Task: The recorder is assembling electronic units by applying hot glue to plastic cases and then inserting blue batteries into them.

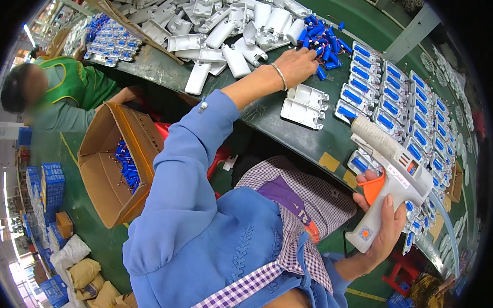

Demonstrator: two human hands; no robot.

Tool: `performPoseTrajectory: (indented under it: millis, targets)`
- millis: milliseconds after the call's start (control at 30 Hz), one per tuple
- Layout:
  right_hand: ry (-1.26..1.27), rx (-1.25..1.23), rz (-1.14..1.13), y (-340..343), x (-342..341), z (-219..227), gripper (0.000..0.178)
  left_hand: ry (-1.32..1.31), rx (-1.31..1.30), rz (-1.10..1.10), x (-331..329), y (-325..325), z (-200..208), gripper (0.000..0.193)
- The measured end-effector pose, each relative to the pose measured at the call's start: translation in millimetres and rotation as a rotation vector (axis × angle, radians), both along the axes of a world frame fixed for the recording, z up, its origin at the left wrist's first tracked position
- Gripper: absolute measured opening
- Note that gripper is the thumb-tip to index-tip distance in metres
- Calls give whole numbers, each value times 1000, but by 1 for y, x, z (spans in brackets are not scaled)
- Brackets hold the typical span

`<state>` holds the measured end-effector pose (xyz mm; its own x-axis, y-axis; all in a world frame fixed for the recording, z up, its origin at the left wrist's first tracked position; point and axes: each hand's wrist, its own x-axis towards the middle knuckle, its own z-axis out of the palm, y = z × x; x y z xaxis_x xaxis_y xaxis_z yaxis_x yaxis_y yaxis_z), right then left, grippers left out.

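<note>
Glue gun (389,178), right of frame: rigid, light; your right hand (382,224) grips its handle. Left hand (295,66) pinches small, slippery blue batteries (321,40), top.

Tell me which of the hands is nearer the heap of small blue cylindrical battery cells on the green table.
Left. The left hand reaches into the edge of the blue battery cells, touching them. The right hand is well away, near the table's edge, gripping a white glue gun with orange trigger.

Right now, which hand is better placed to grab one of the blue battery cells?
Left. The left hand already reaches into the pile of blue cells on the green bench. The right hand is occupied gripping the glue gun, nearer the body.
</note>
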<state>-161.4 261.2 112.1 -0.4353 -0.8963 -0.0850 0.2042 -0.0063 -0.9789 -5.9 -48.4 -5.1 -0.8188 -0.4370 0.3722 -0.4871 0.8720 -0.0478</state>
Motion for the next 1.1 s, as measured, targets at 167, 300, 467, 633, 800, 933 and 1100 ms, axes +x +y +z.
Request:
performPoseTrajectory:
  millis: [167, 300, 467, 633, 800, 933, 1100]
  targets:
    - [6, 2, -17, 3, 5, 0, 45, -180, -38, -131, -3, -21, 8, 16]
    - [-19, -20, -18, 2, 6, 3, 44, 221, 113, -147, -4, -41, 4, 23]
    - [-69, -29, -94, -2, 10, 5, 44, 1518, 1039, -229, 15, -46, 46, 29]
    - [-22, -8, -8, -1, 2, -1, 44, 1610, 1144, -216, 44, -7, 48, 36]
    - [-22, 8, 25, -7, 5, -5, 45, 1541, 1197, -166, 73, 22, 42, 31]
    - [-27, 22, 75, -11, 6, -5, 45, 1464, 1070, -7, 86, 50, 26, 28]
    - [-45, 58, 28, -22, 15, -5, 44, 932, 607, 228, 92, 73, -25, 27]
